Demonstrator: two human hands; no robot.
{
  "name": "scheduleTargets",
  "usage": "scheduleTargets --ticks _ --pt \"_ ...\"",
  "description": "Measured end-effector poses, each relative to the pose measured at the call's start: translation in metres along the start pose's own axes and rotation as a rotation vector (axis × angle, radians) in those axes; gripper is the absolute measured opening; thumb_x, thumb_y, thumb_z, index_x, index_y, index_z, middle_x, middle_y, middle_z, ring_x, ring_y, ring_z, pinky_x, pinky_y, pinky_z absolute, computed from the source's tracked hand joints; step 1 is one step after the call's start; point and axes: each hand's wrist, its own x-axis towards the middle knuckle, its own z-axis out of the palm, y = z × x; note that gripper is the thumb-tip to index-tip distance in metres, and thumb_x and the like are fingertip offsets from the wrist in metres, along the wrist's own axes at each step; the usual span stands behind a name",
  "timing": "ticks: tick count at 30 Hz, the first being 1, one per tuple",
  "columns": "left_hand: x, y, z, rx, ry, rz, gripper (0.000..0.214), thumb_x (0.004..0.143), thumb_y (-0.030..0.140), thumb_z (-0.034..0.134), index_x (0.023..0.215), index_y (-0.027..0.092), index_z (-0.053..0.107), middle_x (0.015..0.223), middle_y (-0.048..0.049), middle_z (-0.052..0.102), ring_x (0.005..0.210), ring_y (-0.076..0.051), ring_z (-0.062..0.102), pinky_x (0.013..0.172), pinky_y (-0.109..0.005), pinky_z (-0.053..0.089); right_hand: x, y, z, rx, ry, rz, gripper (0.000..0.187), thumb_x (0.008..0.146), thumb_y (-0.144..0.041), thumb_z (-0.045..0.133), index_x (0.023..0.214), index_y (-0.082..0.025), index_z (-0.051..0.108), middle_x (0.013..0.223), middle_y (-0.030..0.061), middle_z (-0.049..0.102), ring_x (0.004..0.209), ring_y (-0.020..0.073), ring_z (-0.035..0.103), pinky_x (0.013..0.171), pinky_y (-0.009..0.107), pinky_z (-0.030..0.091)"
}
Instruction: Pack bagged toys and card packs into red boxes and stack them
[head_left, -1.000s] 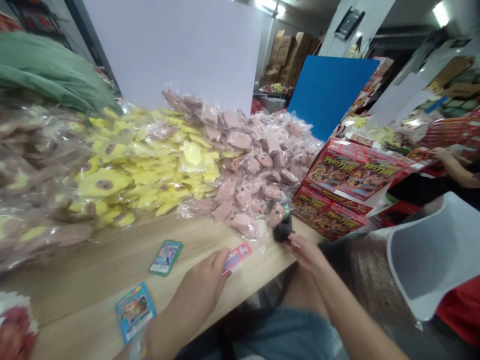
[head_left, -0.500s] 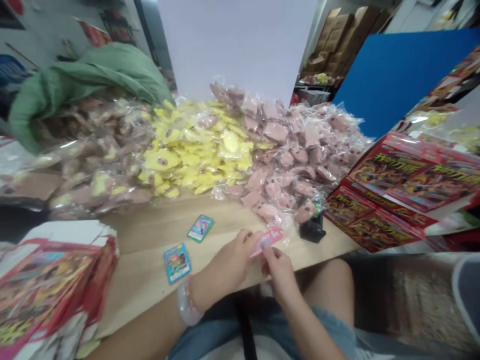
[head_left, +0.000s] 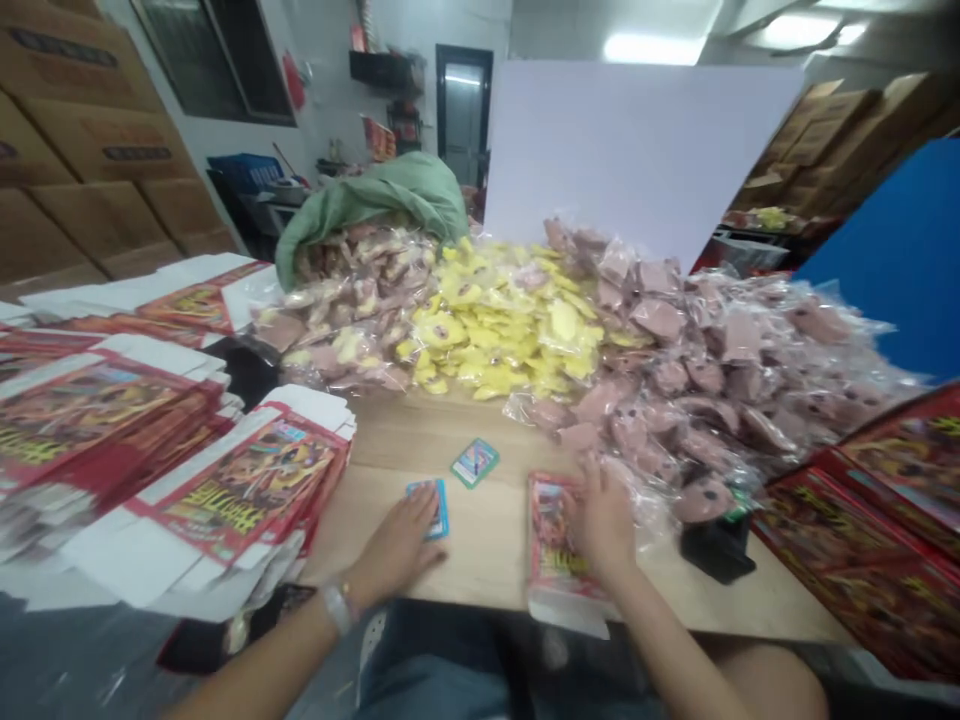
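The left hand (head_left: 397, 548) lies open, fingers spread over a blue-edged card (head_left: 437, 508) on the desk (head_left: 487, 540), while the right hand (head_left: 604, 520) sits at the edge of a flattened red printed box (head_left: 555, 530) (blur hides whether it actually grips). A teal card (head_left: 475, 462) lies just beyond, bagged pink plush toys (head_left: 690, 400) heap close by, and stacks of flat red boxes (head_left: 240, 500) stand left. Light, flat fingers suit such thin pieces, which could slide on smooth wood.
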Motion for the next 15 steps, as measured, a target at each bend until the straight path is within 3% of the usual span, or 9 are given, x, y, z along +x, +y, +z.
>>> scheduleTargets --ticks 2,4,7,10,15 --pt "-0.009 -0.015 0.007 0.039 0.014 -0.015 0.049 0.077 0.024 0.056 0.124 0.015 0.045 0.135 -0.0141 0.040 0.125 -0.026 0.036 0.103 -0.047 0.028 0.016 -0.028 0.027 -0.164 -0.059 -0.211 0.050 0.084 -0.033 0.040 0.130 -0.014 0.034 0.134 0.0170 0.037 0.124 0.0283 0.033 0.100 0.044 0.025" --pt "-0.010 -0.018 0.004 0.057 0.016 -0.016 0.043 0.081 0.026 0.053 0.123 0.016 0.047 0.134 -0.0120 0.042 0.124 -0.023 0.039 0.103 -0.043 0.031 0.028 -0.054 0.056 -0.231 -0.204 -0.349 0.052 0.081 -0.035 0.047 0.129 -0.018 0.037 0.136 0.0135 0.036 0.123 0.0260 0.034 0.098 0.039 0.029" --pt "-0.001 -0.016 -0.010 -0.014 -0.031 0.004 0.037 0.084 0.027 0.049 0.120 0.021 0.051 0.128 -0.0077 0.050 0.118 -0.018 0.046 0.100 -0.036 0.036 0.045 -0.075 0.087 -0.285 -0.323 -0.373 0.046 0.077 -0.032 0.054 0.121 -0.017 0.048 0.128 0.0151 0.046 0.116 0.0280 0.041 0.093 0.040 0.033" --pt "0.008 -0.015 -0.019 -0.074 -0.055 0.001 0.032 0.087 0.021 0.042 0.116 0.022 0.055 0.120 -0.0054 0.058 0.110 -0.016 0.054 0.098 -0.033 0.040 0.057 -0.074 0.097 -0.353 -0.395 -0.401 0.032 0.080 -0.024 0.049 0.110 -0.014 0.056 0.116 0.0154 0.055 0.107 0.0258 0.048 0.090 0.037 0.035" --pt "0.008 -0.016 -0.004 -0.031 0.011 -0.036 0.032 0.084 0.015 0.041 0.112 0.016 0.058 0.117 -0.0105 0.058 0.111 -0.020 0.053 0.098 -0.039 0.040 0.050 -0.075 0.092 -0.454 -0.426 -0.446 0.058 0.078 -0.036 0.053 0.126 -0.005 0.043 0.130 0.0231 0.042 0.117 0.0331 0.038 0.092 0.043 0.034"
